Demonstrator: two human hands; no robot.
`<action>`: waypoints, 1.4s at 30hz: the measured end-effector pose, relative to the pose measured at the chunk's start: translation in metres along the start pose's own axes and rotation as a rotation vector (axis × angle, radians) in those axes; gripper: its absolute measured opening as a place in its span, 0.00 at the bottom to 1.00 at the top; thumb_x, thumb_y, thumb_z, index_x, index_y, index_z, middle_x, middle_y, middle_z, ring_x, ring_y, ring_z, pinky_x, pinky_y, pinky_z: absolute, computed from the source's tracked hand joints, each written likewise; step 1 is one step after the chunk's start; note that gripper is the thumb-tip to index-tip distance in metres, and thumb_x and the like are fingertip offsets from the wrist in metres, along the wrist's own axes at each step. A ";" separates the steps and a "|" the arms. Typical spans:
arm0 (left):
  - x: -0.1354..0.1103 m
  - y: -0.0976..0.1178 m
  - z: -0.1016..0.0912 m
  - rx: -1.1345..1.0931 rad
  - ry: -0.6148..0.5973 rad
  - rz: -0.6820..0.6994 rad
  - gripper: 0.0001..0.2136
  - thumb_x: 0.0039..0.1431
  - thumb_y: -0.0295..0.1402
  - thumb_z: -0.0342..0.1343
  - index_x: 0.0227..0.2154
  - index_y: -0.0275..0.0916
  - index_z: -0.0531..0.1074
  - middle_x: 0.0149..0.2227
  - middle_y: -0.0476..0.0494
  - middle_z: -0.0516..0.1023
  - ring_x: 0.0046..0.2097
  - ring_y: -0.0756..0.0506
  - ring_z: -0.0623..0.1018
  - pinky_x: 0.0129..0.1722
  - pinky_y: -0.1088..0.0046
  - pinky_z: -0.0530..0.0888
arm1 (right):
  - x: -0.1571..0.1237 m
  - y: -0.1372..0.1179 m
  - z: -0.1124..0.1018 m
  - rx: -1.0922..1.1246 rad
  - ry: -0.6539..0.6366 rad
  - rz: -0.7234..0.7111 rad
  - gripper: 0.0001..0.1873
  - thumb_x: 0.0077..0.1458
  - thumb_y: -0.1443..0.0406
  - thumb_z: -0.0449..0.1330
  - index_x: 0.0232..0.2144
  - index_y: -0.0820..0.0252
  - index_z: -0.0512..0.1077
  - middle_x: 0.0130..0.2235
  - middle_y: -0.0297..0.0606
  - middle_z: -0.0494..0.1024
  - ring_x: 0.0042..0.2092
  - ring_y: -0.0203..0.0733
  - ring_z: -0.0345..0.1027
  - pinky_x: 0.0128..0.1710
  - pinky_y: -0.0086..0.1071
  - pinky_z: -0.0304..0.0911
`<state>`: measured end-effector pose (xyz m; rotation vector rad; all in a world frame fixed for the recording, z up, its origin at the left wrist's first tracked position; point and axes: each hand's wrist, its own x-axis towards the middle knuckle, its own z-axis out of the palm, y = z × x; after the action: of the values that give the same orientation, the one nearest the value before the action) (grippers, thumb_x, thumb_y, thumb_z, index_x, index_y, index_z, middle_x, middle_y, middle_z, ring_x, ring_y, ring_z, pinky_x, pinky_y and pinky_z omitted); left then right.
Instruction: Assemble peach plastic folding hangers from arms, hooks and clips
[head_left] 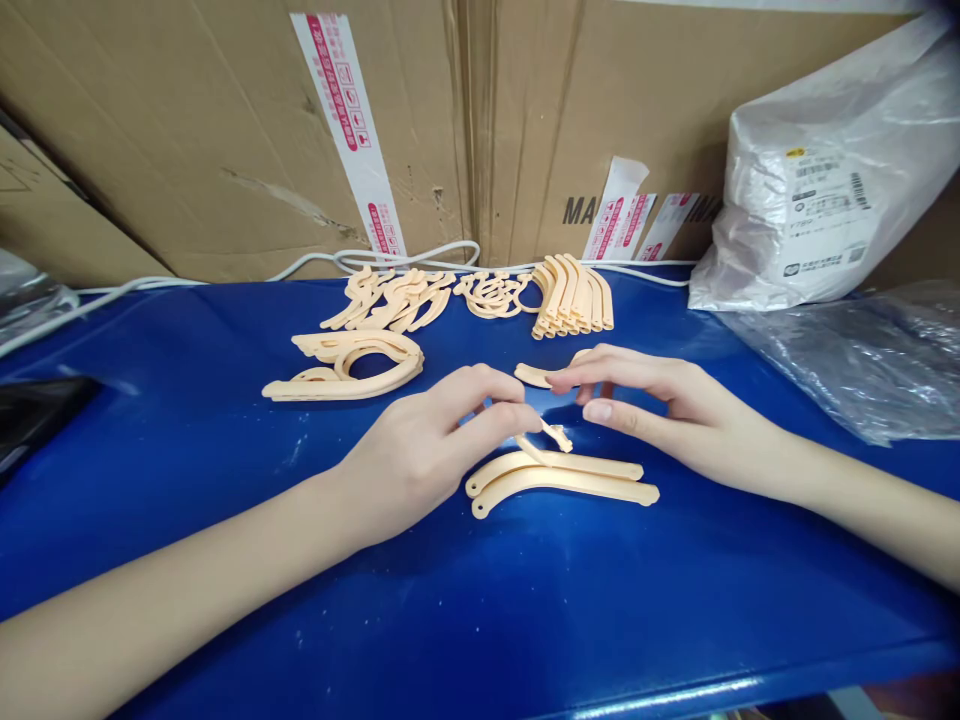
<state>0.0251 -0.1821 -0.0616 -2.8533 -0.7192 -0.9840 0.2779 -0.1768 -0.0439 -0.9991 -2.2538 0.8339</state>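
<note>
My left hand [442, 440] is closed in a pinch at the centre, with a small cream plastic piece [556, 436] showing at its fingertips. Just below, two long curved cream plastic arms [562, 485] lie side by side, each with a hole at the left end. Another slim cream strip [531, 450] rests across them, partly hidden by the fingers. My right hand [645, 395] is open, thumb and fingers apart. Its fingertips reach over a short curved cream piece [531, 375], and whether they touch it I cannot tell.
Folded cream plastic hangers [352, 370] lie to the left. Behind are heaps of small curved parts [397, 298], hook-like parts [491, 295] and a stack of curved arms [570, 295]. A white cable [300, 265], cardboard boxes [225, 130] and a plastic-wrapped parcel [817, 200] line the blue table's [375, 620] back.
</note>
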 end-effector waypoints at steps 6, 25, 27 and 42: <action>-0.008 -0.001 0.003 -0.128 0.056 -0.081 0.14 0.65 0.24 0.48 0.49 0.45 0.70 0.47 0.48 0.72 0.45 0.51 0.75 0.39 0.78 0.73 | 0.001 0.000 0.002 -0.071 -0.029 -0.071 0.14 0.61 0.61 0.57 0.48 0.51 0.74 0.44 0.34 0.79 0.49 0.41 0.70 0.53 0.38 0.60; 0.007 -0.002 0.006 0.089 -0.039 -0.195 0.15 0.64 0.25 0.48 0.53 0.37 0.66 0.56 0.35 0.65 0.54 0.41 0.68 0.51 0.59 0.70 | 0.004 0.006 -0.001 0.191 -0.066 0.061 0.09 0.60 0.65 0.55 0.38 0.58 0.75 0.37 0.37 0.71 0.35 0.35 0.66 0.35 0.32 0.64; 0.007 -0.001 0.004 0.032 0.018 -0.181 0.12 0.64 0.26 0.49 0.49 0.34 0.67 0.51 0.35 0.68 0.51 0.43 0.70 0.50 0.62 0.70 | 0.004 0.007 0.000 0.234 -0.039 0.088 0.09 0.59 0.64 0.57 0.39 0.57 0.76 0.39 0.38 0.71 0.36 0.35 0.66 0.34 0.31 0.64; 0.011 0.008 -0.002 0.089 -0.291 0.179 0.11 0.59 0.34 0.53 0.22 0.39 0.63 0.26 0.47 0.67 0.29 0.47 0.65 0.27 0.69 0.62 | 0.008 0.012 0.005 0.542 -0.024 0.283 0.16 0.50 0.62 0.66 0.42 0.61 0.76 0.31 0.35 0.77 0.30 0.35 0.70 0.33 0.33 0.68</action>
<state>0.0355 -0.1853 -0.0529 -2.9488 -0.4950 -0.5075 0.2754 -0.1657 -0.0536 -1.0473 -1.7653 1.4834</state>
